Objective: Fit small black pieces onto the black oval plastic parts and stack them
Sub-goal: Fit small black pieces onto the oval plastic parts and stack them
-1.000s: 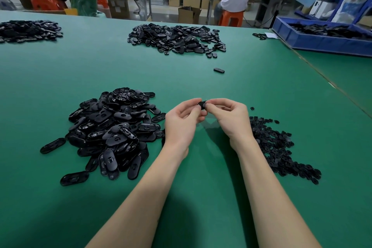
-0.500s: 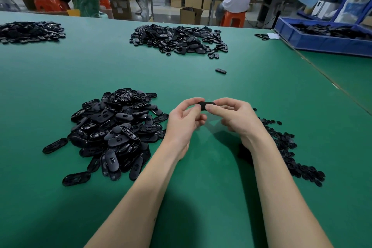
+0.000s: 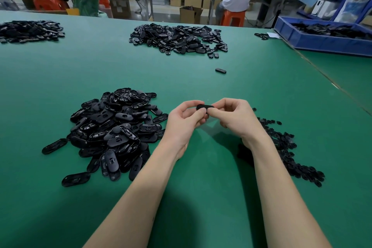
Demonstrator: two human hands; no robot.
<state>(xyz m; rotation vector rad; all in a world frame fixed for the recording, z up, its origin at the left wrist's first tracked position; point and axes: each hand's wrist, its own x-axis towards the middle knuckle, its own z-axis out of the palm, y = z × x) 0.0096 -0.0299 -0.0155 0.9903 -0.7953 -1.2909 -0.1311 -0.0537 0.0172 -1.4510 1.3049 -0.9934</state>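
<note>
Both hands meet above the green table [image 3: 201, 167], pinching one black oval part [image 3: 204, 107] between them. My left hand [image 3: 184, 120] grips its left end and my right hand [image 3: 233, 116] its right end, thumbs pressed on the near edge. Whether a small piece sits on it is hidden by my fingers. A heap of black oval parts [image 3: 114, 129] lies to the left of my left hand. A spread of small black pieces [image 3: 289, 151] lies to the right, partly behind my right forearm.
A single oval part [image 3: 220, 70] lies alone farther back. Another pile of oval parts [image 3: 179, 38] sits at the back centre, and one more pile [image 3: 30, 31] at the far left. A blue bin [image 3: 322, 41] with parts stands back right. Two people sit at a far bench.
The oval part, first held end-on and barely showing, has turned flat between my fingertips. Both hands stay close together in the same place.
</note>
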